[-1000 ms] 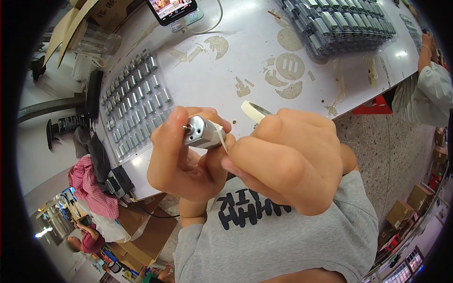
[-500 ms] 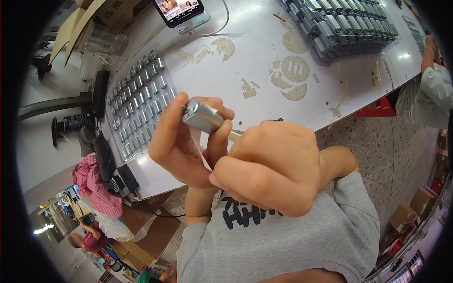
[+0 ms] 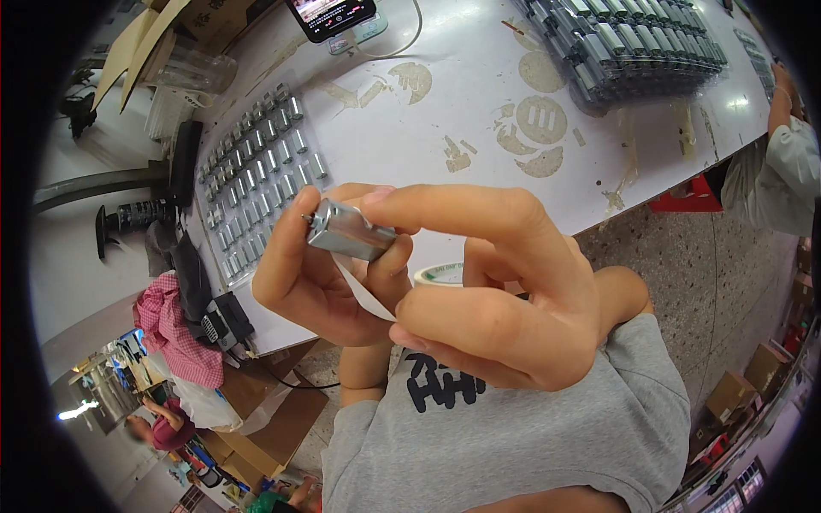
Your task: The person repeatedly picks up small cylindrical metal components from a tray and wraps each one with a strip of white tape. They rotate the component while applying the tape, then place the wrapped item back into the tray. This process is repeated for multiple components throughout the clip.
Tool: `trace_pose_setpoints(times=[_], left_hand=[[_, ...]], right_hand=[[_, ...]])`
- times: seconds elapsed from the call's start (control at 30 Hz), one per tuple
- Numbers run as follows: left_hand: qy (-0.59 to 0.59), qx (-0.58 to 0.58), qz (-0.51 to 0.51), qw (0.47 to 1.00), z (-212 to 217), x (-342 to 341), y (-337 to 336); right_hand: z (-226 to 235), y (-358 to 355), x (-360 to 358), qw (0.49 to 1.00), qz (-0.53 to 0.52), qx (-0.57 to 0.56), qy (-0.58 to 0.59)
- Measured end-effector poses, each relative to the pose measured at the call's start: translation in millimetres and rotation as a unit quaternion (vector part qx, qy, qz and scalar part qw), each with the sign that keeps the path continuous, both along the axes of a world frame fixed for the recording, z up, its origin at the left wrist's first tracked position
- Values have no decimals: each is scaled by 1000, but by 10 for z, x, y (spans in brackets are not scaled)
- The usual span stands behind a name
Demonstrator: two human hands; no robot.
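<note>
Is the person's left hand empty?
No, the left hand holds a small silver motor up between its fingers.

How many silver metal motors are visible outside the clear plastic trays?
1. The silver metal motor with flattened sides is held in the left hand, with the right hand close beside it. Others may be hidden behind the hands.

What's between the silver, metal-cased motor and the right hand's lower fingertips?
In the head view, a thin whitish strip, apparently tape, stretches from the silver motor to the right hand.
</note>
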State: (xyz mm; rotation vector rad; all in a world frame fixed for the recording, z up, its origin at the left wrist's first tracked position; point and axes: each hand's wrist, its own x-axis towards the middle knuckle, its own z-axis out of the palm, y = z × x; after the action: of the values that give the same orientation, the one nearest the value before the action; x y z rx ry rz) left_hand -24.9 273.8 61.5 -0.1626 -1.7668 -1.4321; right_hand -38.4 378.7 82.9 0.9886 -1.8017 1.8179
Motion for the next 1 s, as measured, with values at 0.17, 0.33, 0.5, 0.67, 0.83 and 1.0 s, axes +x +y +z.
trace_pose_setpoints(times=[0.17, 0.33, 0.5, 0.67, 0.83, 1.0], left_hand=[[-23, -24, 26, 999, 3, -3, 8], [-30, -33, 16, 999, -17, 20, -61], [-35, -12, -35, 999, -30, 29, -82], [-37, -2, -69, 997, -17, -9, -102], [-31, 4, -91, 995, -37, -15, -103], [-50, 82, -106, 990, -2, 12, -69]], right_hand=[[-3, 9, 11, 994, -62, 59, 74], [48, 114, -120, 994, -9, 73, 85], [203, 300, -409, 986, 147, 74, -39], [326, 384, -444, 959, 202, 120, -160], [256, 360, -498, 963, 177, 128, -157], [229, 309, -517, 961, 169, 123, -181]])
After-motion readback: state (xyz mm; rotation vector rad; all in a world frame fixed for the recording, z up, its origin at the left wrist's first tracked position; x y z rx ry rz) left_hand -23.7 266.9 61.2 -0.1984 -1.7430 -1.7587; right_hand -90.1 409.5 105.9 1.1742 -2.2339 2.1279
